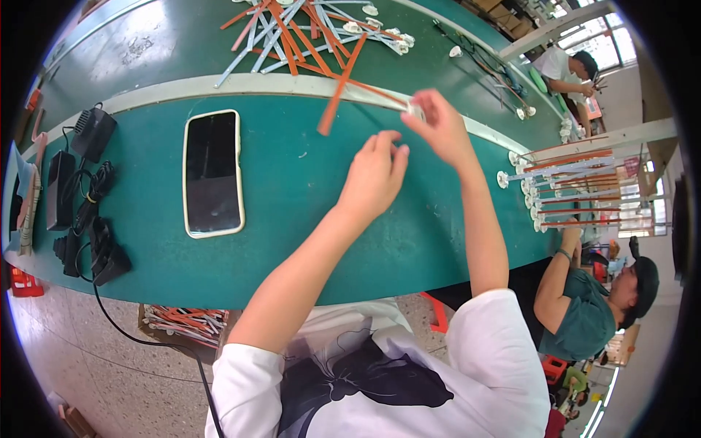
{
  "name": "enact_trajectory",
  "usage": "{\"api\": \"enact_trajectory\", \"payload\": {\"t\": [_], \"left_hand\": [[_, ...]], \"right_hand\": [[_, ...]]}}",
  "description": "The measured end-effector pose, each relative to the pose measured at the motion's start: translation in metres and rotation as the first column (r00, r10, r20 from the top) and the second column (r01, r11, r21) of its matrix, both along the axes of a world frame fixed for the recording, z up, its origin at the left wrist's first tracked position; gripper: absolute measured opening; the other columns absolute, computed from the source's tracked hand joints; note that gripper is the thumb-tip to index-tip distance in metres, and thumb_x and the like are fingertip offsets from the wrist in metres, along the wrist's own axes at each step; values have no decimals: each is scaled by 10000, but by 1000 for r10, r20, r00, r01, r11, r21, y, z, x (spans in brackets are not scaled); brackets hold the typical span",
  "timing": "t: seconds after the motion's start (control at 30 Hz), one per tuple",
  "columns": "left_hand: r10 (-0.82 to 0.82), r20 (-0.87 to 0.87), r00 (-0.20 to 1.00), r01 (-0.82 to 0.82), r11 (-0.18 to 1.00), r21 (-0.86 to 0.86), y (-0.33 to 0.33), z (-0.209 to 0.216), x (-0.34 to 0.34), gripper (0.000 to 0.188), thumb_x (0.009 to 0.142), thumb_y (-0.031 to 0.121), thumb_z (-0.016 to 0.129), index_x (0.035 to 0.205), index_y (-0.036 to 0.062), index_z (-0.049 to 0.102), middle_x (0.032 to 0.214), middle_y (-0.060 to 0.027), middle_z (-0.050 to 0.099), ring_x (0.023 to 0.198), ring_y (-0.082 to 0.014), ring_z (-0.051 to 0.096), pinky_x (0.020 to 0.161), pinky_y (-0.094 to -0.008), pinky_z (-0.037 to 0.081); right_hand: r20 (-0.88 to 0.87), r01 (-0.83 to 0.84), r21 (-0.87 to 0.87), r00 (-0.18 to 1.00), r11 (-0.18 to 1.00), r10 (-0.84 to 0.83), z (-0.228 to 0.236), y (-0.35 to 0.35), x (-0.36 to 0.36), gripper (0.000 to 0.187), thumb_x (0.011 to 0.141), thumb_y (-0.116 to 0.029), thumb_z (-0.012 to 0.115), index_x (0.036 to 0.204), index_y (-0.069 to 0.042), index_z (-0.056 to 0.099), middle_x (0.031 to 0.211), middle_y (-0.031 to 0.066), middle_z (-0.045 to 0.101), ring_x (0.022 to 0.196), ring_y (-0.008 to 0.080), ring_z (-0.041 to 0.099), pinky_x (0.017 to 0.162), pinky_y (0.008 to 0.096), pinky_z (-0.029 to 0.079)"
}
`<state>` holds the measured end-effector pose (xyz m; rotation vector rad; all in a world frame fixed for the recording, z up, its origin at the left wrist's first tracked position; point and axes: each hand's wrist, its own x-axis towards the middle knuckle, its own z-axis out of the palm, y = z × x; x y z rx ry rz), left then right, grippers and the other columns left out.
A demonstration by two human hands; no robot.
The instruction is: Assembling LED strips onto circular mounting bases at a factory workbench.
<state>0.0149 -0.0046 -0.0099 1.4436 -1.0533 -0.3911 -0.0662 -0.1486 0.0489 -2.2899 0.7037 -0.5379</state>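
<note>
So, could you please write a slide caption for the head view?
Right hand holding the white end of an orange strip over a green table, left hand close by, phone at left.

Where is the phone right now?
In the head view, the phone lies on the green table toward the left, between the black power adapters and the person's left hand.

green table (292, 182), speckled floor (80, 350), bright window (622, 42) upper right
</note>
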Motion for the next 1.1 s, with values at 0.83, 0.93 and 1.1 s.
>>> {"api": "enact_trajectory", "payload": {"t": [0.83,0.93,1.1], "left_hand": [[-412,-55,910,411,911,-27,15,23,-26,62,828,10,630,884,1,604,740,-94,643,671,-158,641,642,-281,527],[-92,-50,994,83,982,-169,14,23,-17,66,865,23,610,926,3,593,758,-71,632,667,-121,608,640,-254,505],[61,-222,973,-141,921,-363,14,21,-5,105,922,78,570,980,10,516,829,-53,565,734,-128,522,692,-262,447]], "right_hand": [[-526,-197,-408,849,891,-54,2,57,-113,210,768,-94,647,954,-10,597,792,156,638,724,309,636,662,375,512],[-603,-218,-174,795,960,71,25,68,-123,187,771,-57,626,949,-5,604,766,127,636,699,243,636,654,328,513],[-254,-74,288,955,955,151,53,64,-118,206,767,3,588,972,-3,607,804,7,616,701,68,573,658,213,474]]}}
